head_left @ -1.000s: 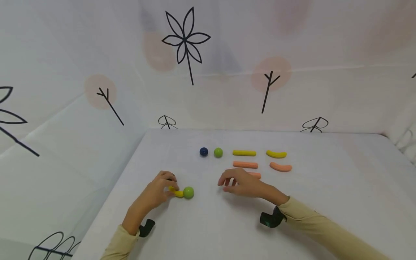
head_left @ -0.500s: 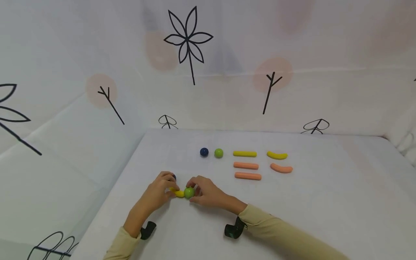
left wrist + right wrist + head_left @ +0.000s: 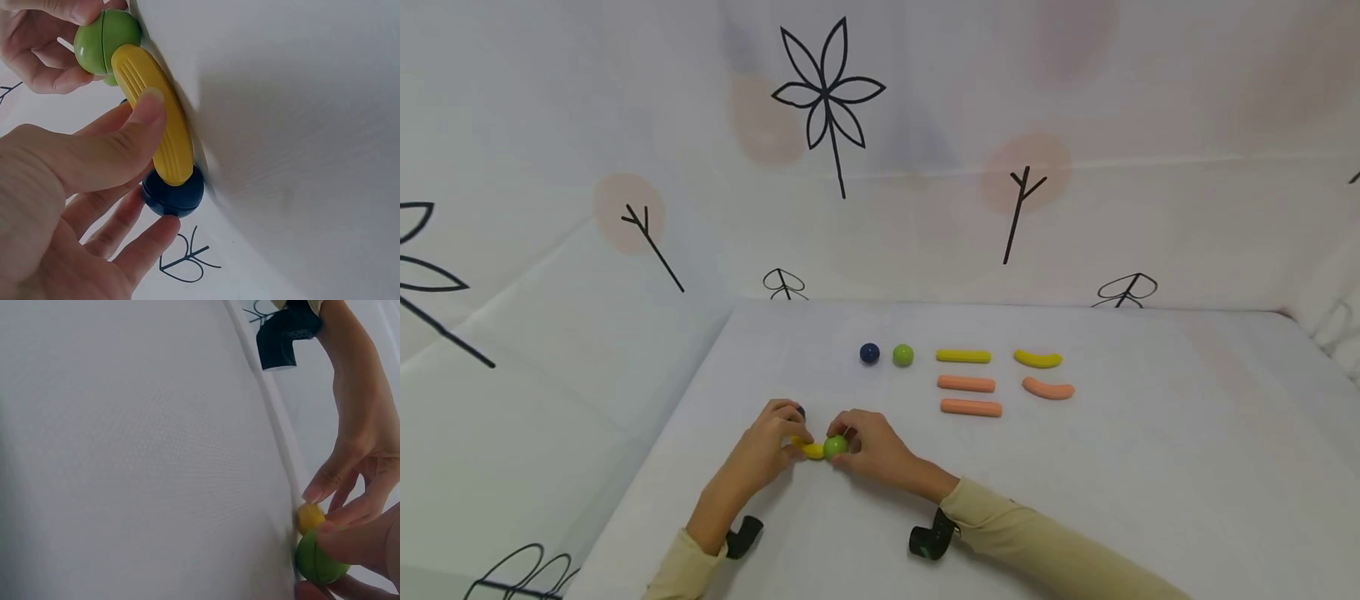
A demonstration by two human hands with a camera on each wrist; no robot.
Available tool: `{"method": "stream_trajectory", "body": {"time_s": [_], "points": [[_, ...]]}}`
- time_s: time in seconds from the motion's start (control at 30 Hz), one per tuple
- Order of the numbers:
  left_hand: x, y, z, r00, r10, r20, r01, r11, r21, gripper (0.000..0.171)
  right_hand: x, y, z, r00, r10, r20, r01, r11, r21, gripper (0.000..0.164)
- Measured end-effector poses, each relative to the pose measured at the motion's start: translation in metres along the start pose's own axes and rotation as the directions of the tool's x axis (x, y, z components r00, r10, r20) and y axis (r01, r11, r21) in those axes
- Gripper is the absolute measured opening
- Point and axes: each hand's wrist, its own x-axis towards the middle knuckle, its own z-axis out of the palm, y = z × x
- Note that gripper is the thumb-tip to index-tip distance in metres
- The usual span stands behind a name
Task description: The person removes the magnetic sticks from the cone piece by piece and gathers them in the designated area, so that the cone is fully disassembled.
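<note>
A curved yellow stick (image 3: pixel 164 119) joins a green ball (image 3: pixel 94 47) at one end and a dark blue ball (image 3: pixel 175 197) at the other. My left hand (image 3: pixel 767 444) pinches the stick, its thumb lying along the grooved side, while other fingers of that hand touch the blue ball. In the head view most of the blue ball is hidden behind those fingers. At the opposite end my right hand (image 3: pixel 880 450) holds the green ball between thumb and fingers. The right wrist view shows the green ball (image 3: pixel 320 559) right against the yellow stick's end (image 3: pixel 309 519).
On the white table (image 3: pixel 1120 483), farther back, lie another dark blue ball (image 3: pixel 869 353), another green ball (image 3: pixel 903 355), a straight yellow stick (image 3: pixel 963 356), two straight orange sticks (image 3: pixel 966 383), a curved yellow stick (image 3: pixel 1037 359) and a curved orange stick (image 3: pixel 1048 388).
My right hand has come left from beside the orange sticks and taken hold of the green ball. My left hand stays in place, holding the curved yellow stick.
</note>
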Motion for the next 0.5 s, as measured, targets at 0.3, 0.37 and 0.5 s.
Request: {"method": "stream_trajectory", "body": {"time_s": [0.3,0.37,0.5], "points": [[0.007,0.003,0.003,1.0,-0.007,0.019,0.007,1.0,-0.005,0.018,-0.007,-0.002,-0.003,0.999,-0.034,0.042,0.038,0.994,-0.104,0.026],[0.007,0.004,0.003,1.0,-0.011,0.017,0.011,1.0,0.001,0.017,-0.008,-0.002,-0.005,0.998,-0.03,0.062,0.037,0.993,-0.112,0.026],[0.006,0.005,0.0,0.999,-0.04,0.018,0.04,0.999,0.019,0.016,-0.01,-0.003,-0.011,0.995,0.0,0.101,0.01,0.995,-0.099,0.027]]}}
